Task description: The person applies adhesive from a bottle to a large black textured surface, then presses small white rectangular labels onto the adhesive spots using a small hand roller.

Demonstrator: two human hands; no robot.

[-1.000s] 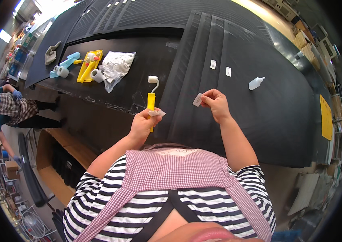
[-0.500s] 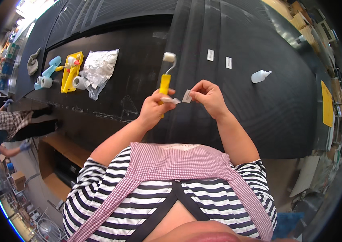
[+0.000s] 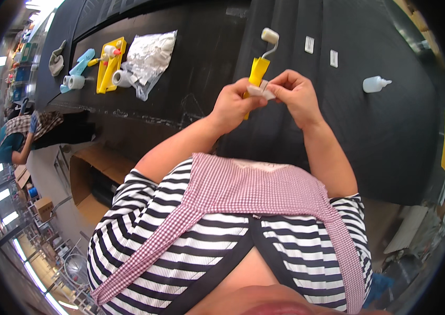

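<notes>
The left hand (image 3: pixel 232 107) is closed around the yellow handle of a mini paint roller (image 3: pixel 259 71), whose white sleeve on a bent wire frame points up and away from the person; the same hand also holds small white slips (image 3: pixel 257 91) against the handle. The right hand (image 3: pixel 298 97) has its thumb and fingertips pinched narrowly on the slips, just beside the left fingers; how many slips there are cannot be told. Both hands and the roller are above a black panel (image 3: pixel 390 136), on which 2 white labels (image 3: pixel 309 44) lie apart, with a translucent squeeze bottle (image 3: pixel 374 84) on its side to their right. To the left, the black tabletop (image 3: pixel 201 68) carries a clear plastic bag (image 3: pixel 151 55) with whitish contents, a roll (image 3: pixel 121 79) touching it, and a yellow paint tray (image 3: pixel 101 84) holding a red-tipped white bottle (image 3: pixel 110 51). Farther left, 1 co-worker (image 3: pixel 20 126) wears a checked apron and blue gloves.
</notes>
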